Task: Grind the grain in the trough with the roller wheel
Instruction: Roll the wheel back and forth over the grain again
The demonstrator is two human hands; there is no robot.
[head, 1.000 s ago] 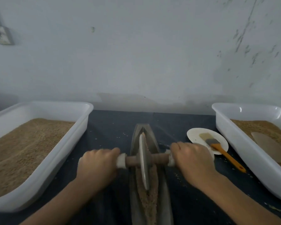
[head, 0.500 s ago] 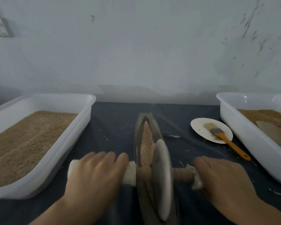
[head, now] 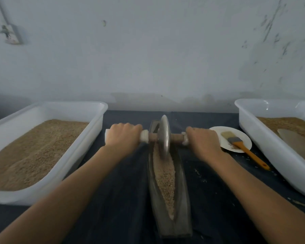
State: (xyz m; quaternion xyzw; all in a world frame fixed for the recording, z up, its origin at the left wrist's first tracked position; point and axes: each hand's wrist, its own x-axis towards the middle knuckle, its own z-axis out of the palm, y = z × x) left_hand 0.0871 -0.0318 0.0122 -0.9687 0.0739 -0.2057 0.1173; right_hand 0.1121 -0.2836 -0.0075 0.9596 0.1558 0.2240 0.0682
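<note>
A narrow, boat-shaped trough [head: 167,199] lay lengthwise on the dark desk [head: 123,173], running away from the person. A line of tan grain [head: 165,175] filled its channel from the near tip up to the wheel. The grain looked coarse and whole, so the grinding seemed far from finished, with many passes likely left.

The roller wheel [head: 163,136], a thin metal disc on a wooden axle, stood upright in the channel near the trough's far end. The left hand [head: 123,138] was clamped around the white-wrapped axle on one side, and the right hand [head: 202,141] was wrapped around the other end; both grips were closed on the handles.

Little trough remained beyond the wheel, so the far rim was the limit; the long open run lay toward the person. A few grains were scattered on the desk just beside the trough.

To the left, well apart, sat a white tub [head: 93,131] of grain. To the right, a small white plate [head: 218,136] carrying an orange-handled brush [head: 245,150] sat near the right hand, with a second white tub [head: 261,147] beyond it.
</note>
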